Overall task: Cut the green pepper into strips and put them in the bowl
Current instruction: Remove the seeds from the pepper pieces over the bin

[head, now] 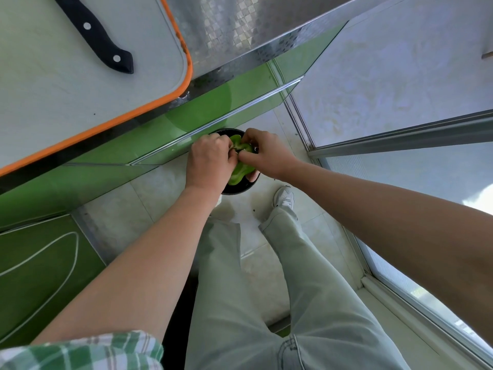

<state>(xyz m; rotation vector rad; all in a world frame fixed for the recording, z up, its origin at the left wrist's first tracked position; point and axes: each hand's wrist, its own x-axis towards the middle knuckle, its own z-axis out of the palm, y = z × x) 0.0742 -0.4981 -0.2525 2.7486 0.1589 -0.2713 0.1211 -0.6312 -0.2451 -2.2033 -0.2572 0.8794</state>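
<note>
Head view: the green pepper [238,174], likely light, hollow and slick-skinned, is being gripped, sensibly by its firm walls, by the left hand [210,161] and right hand [262,153].

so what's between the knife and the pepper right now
Head view, from knife to pepper: bare cutting board, its orange rim, the metal counter edge and the green cabinet front.

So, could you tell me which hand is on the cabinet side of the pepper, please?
The left hand: it holds the green pepper on the side by the green cabinet, while the right hand grips it from the glass panel side.
</note>
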